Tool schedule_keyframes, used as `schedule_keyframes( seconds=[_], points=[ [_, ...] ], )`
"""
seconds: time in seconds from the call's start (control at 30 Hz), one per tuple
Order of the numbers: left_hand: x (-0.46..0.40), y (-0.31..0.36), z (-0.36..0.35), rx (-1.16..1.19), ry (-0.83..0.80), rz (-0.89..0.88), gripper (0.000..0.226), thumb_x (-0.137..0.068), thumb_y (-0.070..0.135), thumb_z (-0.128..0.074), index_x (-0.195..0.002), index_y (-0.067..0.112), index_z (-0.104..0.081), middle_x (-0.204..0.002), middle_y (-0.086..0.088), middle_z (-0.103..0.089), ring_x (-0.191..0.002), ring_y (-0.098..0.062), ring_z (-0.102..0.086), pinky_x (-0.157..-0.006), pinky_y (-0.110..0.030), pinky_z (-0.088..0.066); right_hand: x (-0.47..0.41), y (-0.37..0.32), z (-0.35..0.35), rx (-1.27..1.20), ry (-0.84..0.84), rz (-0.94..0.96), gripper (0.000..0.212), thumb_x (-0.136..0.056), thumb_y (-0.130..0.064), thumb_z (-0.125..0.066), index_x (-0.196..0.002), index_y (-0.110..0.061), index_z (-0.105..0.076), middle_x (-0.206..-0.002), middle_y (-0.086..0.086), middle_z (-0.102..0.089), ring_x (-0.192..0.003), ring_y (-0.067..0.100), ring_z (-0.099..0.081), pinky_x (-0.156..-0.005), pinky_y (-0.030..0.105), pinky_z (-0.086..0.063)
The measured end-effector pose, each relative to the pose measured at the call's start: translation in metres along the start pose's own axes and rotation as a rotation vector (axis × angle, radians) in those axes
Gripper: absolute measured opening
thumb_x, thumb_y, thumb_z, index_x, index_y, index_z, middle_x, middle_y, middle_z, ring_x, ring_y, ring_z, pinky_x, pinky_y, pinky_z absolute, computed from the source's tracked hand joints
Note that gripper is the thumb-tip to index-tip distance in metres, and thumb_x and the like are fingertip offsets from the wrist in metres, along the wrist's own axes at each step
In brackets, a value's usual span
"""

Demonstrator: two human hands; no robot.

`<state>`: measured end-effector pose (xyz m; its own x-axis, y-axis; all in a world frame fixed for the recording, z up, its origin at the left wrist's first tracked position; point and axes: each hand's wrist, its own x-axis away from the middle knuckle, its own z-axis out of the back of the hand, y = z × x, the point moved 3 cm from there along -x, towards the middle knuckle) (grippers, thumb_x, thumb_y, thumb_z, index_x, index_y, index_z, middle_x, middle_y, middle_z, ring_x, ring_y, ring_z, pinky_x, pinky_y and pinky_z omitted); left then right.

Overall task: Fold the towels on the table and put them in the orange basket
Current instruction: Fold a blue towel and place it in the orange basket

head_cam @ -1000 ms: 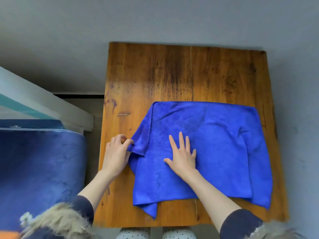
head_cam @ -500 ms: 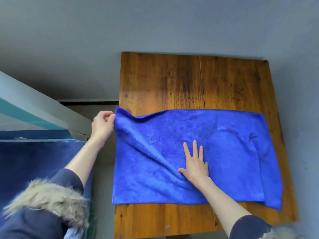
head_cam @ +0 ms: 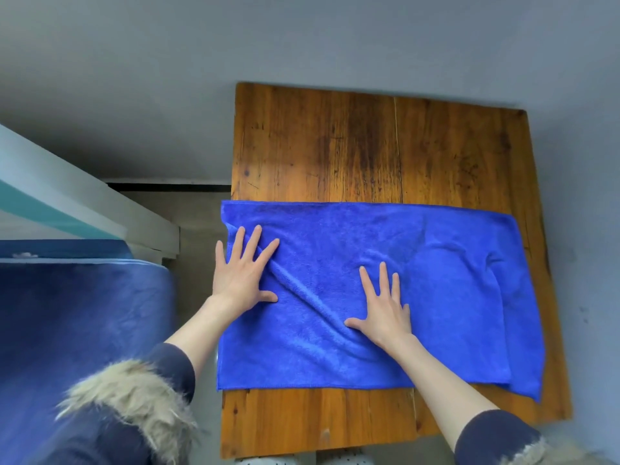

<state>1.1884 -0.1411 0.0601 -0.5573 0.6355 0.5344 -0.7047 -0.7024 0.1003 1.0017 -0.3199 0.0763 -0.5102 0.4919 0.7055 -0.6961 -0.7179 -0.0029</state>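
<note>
A bright blue towel (head_cam: 436, 280) lies spread as a wide rectangle across the near half of the wooden table (head_cam: 335, 146). Its left edge reaches just past the table's left side, and its right end is doubled over with a corner hanging low. My left hand (head_cam: 243, 276) rests flat with fingers spread on the towel's left end. My right hand (head_cam: 382, 310) presses flat on the towel's middle. A diagonal wrinkle runs between the two hands. No orange basket is in view.
A dark blue padded seat or bed (head_cam: 84, 330) sits to the left, with a white and teal frame (head_cam: 67, 203) behind it. Grey wall stands behind the table. Bare wood shows on the table's far half and along its near edge.
My left hand has let go of the towel's left corner and laid down flat on it. The towel's left end, lifted before, now lies flat. My right hand stays pressed on the middle.
</note>
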Motion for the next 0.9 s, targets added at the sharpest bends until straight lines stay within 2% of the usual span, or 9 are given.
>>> schedule_keyframes(
  seconds=[0.1,0.2,0.37,0.43,0.53,0.67,0.77,0.9],
  points=[
    [0.001,-0.002,-0.002,-0.081,-0.035,0.060,0.125,-0.063,0.071,-0.065,-0.143,0.034,0.024,-0.154,-0.006,0.028,-0.141,-0.034,0.024,-0.109,-0.061,0.007,-0.006,0.002,0.004,-0.041,-0.002,-0.013,0.104,-0.078,-0.054,-0.065,-0.146,-0.038,0.012,-0.151,-0.004,0.033,-0.142,0.027,0.022,-0.106,0.061,-0.026],
    [0.008,-0.003,-0.004,-0.087,-0.050,0.085,0.129,-0.062,0.069,-0.068,-0.142,0.033,0.027,-0.153,-0.010,0.028,-0.139,-0.037,0.025,-0.107,-0.064,0.009,-0.007,-0.001,0.008,-0.067,-0.002,-0.032,0.103,-0.078,-0.054,-0.065,-0.148,-0.036,0.010,-0.152,-0.003,0.031,-0.142,0.028,0.021,-0.107,0.062,-0.023],
    [0.016,0.001,-0.002,0.010,0.066,0.021,0.098,-0.077,0.075,-0.042,-0.147,0.034,0.012,-0.155,-0.009,0.023,-0.141,-0.035,0.023,-0.108,-0.064,0.006,-0.003,-0.013,0.006,-0.050,0.074,0.032,0.094,-0.083,-0.058,-0.056,-0.148,-0.036,0.008,-0.153,0.000,0.029,-0.143,0.027,0.021,-0.110,0.061,-0.013],
    [0.010,0.006,-0.001,-0.022,0.089,-0.044,0.093,-0.080,0.073,-0.040,-0.148,0.034,0.009,-0.155,-0.009,0.023,-0.140,-0.035,0.023,-0.111,-0.061,0.006,-0.004,-0.020,0.007,-0.065,0.121,0.071,0.085,-0.086,-0.058,-0.050,-0.148,-0.037,0.005,-0.154,-0.001,0.027,-0.143,0.026,0.021,-0.111,0.062,-0.010],
    [-0.011,0.014,0.005,-0.031,0.065,-0.089,0.100,-0.075,0.075,-0.046,-0.147,0.036,0.012,-0.154,-0.007,0.025,-0.140,-0.035,0.025,-0.112,-0.060,0.003,-0.016,-0.027,0.016,-0.076,0.163,0.084,0.077,-0.089,-0.059,-0.043,-0.148,-0.038,0.002,-0.155,-0.001,0.024,-0.142,0.025,0.022,-0.110,0.063,-0.006],
    [-0.038,0.014,0.014,0.040,-0.011,-0.044,0.117,-0.064,0.075,-0.060,-0.143,0.041,0.020,-0.152,-0.002,0.032,-0.139,-0.031,0.028,-0.106,-0.068,0.001,-0.044,-0.026,0.040,-0.064,0.210,0.072,0.072,-0.091,-0.061,-0.036,-0.148,-0.037,0.001,-0.156,0.000,0.020,-0.143,0.025,0.019,-0.108,0.065,-0.005],
    [-0.050,0.010,0.016,0.015,-0.049,-0.033,0.125,-0.058,0.075,-0.065,-0.141,0.042,0.023,-0.150,-0.001,0.036,-0.138,-0.031,0.031,-0.104,-0.070,0.002,-0.066,-0.017,0.050,-0.044,0.174,0.066,0.076,-0.089,-0.065,-0.034,-0.148,-0.037,0.005,-0.155,0.000,0.023,-0.143,0.026,0.020,-0.106,0.068,-0.004],
    [-0.056,0.003,0.024,-0.001,-0.053,-0.046,0.125,-0.057,0.072,-0.068,-0.141,0.044,0.020,-0.151,0.002,0.034,-0.139,-0.028,0.030,-0.107,-0.067,0.006,-0.082,-0.014,0.059,-0.053,0.146,0.097,0.081,-0.086,-0.067,-0.037,-0.147,-0.037,0.007,-0.154,-0.001,0.027,-0.142,0.027,0.024,-0.106,0.068,-0.003]
  ],
)
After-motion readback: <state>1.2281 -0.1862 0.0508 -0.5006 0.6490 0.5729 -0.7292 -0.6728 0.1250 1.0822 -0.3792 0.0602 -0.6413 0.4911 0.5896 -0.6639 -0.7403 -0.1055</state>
